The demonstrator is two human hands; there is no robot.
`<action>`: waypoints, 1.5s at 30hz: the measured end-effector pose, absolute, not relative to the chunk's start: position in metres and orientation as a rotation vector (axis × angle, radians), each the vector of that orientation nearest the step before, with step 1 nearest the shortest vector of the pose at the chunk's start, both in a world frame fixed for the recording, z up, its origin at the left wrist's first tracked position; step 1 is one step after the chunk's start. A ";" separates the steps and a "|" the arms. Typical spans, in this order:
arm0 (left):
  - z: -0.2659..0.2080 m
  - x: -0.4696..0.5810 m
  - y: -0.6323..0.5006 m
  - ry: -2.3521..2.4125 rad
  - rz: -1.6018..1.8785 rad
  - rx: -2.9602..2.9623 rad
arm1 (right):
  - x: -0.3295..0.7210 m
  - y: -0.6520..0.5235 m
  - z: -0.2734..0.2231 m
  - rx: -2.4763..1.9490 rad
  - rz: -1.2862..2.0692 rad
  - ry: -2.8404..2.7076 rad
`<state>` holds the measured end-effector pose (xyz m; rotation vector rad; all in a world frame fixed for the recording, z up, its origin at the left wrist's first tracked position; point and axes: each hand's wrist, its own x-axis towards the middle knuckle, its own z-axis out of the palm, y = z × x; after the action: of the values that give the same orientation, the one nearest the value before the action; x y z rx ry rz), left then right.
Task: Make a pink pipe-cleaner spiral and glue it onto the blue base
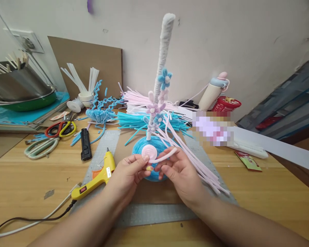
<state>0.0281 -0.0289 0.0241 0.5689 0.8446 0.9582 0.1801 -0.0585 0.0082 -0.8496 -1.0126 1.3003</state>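
Note:
A flat spiral coil of pale pink pipe cleaner [149,153] is pinched between the thumb and fingers of my left hand [134,168]. The pipe cleaner's loose tail curves right, across the curled fingers of my right hand [184,175], whose thumb sits lower, apart from the tip. Behind and below the coil lies a round blue base [139,146], partly hidden by my hands. From it rises an upright stem wrapped in white pipe cleaner [166,39]. Blue and pink pipe-cleaner flowers [165,78] cling to its lower half.
A yellow glue gun [98,181] lies left, its cord trailing to the front edge. Scissors [59,129] and a black cutter [86,144] are beyond it. Blue pipe cleaners [134,121] and pink ones [193,156] spread over the cutting mat [144,214]. A bottle [213,92] stands back right.

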 end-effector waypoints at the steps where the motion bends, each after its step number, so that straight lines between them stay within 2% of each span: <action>1: 0.024 0.029 -0.030 0.856 0.965 0.583 | 0.178 -0.059 0.007 -0.873 1.315 -1.002; 36: 0.017 0.029 -0.033 0.921 0.776 0.684 | 0.188 -0.049 0.008 -1.016 1.142 -1.103; 45: 0.016 0.029 -0.032 0.936 0.755 0.752 | 0.186 -0.051 0.006 -0.976 1.257 -1.017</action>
<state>0.0286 -0.0321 0.0163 0.7516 0.9361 0.7545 0.1860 -0.0509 0.0064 -0.9762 -1.0174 1.2568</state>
